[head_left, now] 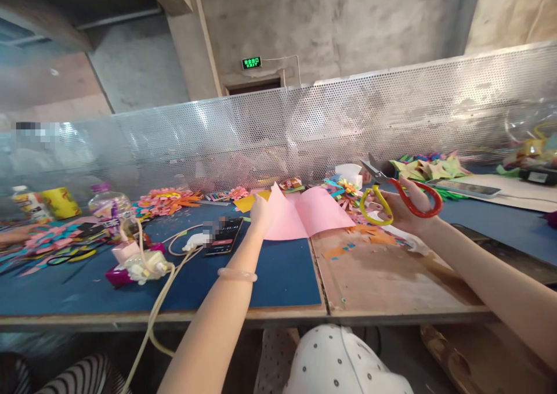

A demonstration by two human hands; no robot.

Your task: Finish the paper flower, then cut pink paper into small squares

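While my left hand (260, 213) grips pink paper (324, 209) well back from the bench (383, 278) front edge, my right hand (407, 211) clasps scissors (379, 175), blades slightly parted; I judge this cutting preparation, requiring blades brought to paper.

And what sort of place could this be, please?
Probably a paper-craft workroom: the right hand holds scissors, pink paper is at the left hand, and flower-like paper pieces lie on the table. The green exit sign suggests a public or industrial building.
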